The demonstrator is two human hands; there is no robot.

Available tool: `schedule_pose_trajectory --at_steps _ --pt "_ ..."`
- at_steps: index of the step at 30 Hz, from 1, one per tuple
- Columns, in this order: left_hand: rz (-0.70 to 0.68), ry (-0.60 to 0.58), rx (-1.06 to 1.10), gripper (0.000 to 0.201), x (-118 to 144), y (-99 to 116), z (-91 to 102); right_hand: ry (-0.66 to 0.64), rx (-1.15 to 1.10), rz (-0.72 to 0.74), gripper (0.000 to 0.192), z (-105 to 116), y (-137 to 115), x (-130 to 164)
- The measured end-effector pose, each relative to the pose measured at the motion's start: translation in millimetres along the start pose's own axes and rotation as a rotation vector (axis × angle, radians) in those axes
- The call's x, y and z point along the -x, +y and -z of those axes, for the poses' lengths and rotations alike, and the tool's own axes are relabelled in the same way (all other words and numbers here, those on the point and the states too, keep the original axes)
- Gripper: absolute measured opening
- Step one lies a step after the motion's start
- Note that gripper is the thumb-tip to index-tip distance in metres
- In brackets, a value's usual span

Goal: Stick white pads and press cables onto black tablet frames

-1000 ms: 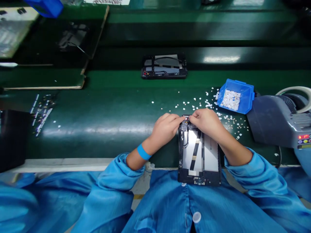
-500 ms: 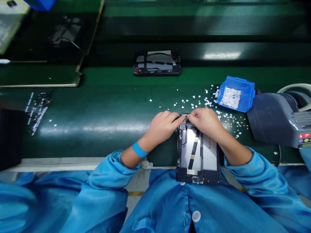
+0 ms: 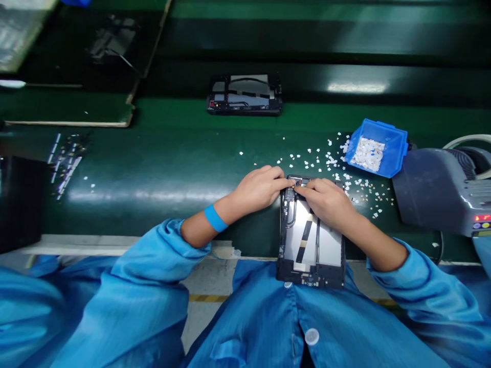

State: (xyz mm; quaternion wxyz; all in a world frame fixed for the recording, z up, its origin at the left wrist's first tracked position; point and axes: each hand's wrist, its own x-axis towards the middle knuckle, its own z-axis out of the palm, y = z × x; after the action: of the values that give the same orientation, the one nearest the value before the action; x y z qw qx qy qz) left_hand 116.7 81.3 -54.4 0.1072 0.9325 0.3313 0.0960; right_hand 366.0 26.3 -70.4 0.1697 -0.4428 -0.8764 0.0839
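An opened tablet (image 3: 330, 240) with a silvery battery, black strips and exposed circuit boards lies over the bench's front edge, its near end against my blue smock. My left hand (image 3: 263, 188) is at its upper left corner, index finger stretched onto the top edge and the other fingers curled, closed about the corner. Close beside it, my right hand (image 3: 329, 200) lies across the tablet's upper part. Its thumb and index finger are pressed together at the small parts there; whatever is between them is hidden. The two hands' fingertips nearly meet.
A second opened tablet (image 3: 245, 97) lies farther back on the green surface. Small white pieces are scattered around a blue bin (image 3: 395, 151) of them at right, beside a grey tape dispenser (image 3: 429, 189). Several thin strips (image 3: 67, 166) lie at left near a black box (image 3: 21, 204).
My right hand has shifted slightly down, its fingertips now lower on the tablet's corner. The left index finger has moved a little inward along the top edge. The view has shifted slightly.
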Motion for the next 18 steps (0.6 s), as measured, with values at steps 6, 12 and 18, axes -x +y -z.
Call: schedule_pose_trajectory --at_steps 6,12,18 --pt "0.019 -0.019 0.039 0.041 2.8 1.0 0.7 -0.120 0.165 0.058 0.040 9.9 -1.6 -3.9" --pt "0.057 -0.052 -0.045 0.042 7.0 6.9 3.2 -0.204 0.206 0.076 0.043 16.9 -4.4 -6.4" --pt "0.048 -0.090 -0.104 0.043 2.8 11.5 10.9 -0.218 0.169 0.031 0.040 16.3 -8.2 -16.0"
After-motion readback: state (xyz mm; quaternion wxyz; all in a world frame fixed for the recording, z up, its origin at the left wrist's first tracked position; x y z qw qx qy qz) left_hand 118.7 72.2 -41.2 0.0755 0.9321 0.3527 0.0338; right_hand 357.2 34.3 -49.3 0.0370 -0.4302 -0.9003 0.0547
